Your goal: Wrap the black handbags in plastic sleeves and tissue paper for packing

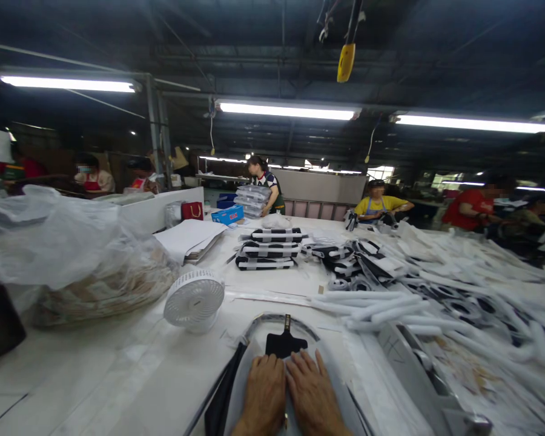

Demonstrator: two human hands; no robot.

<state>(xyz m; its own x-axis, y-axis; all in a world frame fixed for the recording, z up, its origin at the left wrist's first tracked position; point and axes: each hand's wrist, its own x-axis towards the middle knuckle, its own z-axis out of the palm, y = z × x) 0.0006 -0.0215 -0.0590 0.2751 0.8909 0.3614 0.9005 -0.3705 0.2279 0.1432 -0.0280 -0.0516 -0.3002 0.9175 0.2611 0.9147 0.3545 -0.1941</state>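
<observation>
My left hand (264,390) and my right hand (312,393) lie flat side by side at the bottom centre, fingers stretched forward, pressing on a pale sheet or bag (272,330) on the white table. Just beyond my fingertips sits a black tab-shaped piece (285,344) with a small brown strap end. A curved grey handle (260,322) arcs around it. A dark black strip (224,387) runs down to the left of my left hand.
A small white fan (194,300) stands to the left, beside a clear plastic bag of goods (72,260). Stacked black-and-white folded items (269,248) lie mid-table. White rolled pieces (390,303) and a grey metal rail (418,369) crowd the right. Several people work at the far benches.
</observation>
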